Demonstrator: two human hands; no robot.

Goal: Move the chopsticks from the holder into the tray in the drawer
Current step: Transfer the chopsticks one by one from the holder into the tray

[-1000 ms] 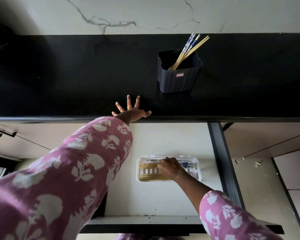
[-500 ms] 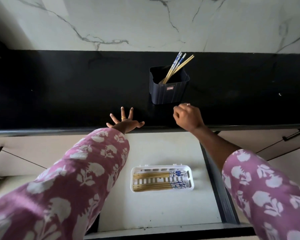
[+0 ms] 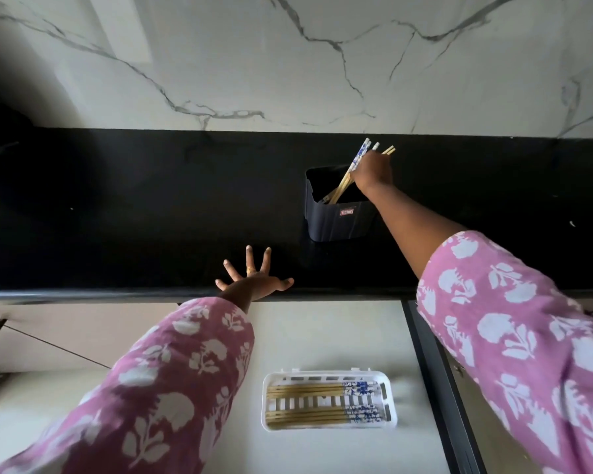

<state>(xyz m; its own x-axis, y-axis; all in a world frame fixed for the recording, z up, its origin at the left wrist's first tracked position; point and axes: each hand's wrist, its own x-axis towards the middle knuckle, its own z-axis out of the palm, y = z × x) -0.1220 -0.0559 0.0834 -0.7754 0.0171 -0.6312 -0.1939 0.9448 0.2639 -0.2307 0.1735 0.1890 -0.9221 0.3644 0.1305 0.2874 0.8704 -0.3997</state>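
Observation:
A dark ribbed holder [image 3: 336, 218] stands on the black counter, with several bamboo chopsticks [image 3: 343, 184] with blue-and-white tops leaning to its right. My right hand [image 3: 372, 172] reaches over the holder's rim and is closed around their upper parts. My left hand [image 3: 254, 280] lies flat with spread fingers on the counter's front edge, holding nothing. Below, in the open drawer, a white slotted tray [image 3: 329, 425] holds several chopsticks lying lengthwise, their blue tops to the right.
The black counter [image 3: 134, 213] runs the full width beneath a white marble wall. The drawer floor [image 3: 322, 336] is pale, with a dark side rail [image 3: 435, 388] on its right. Closed cabinet fronts with dark handles flank the drawer.
My right hand left the tray in the drawer, rose past the counter edge and closed on the chopsticks in the holder. My left hand stayed on the counter edge.

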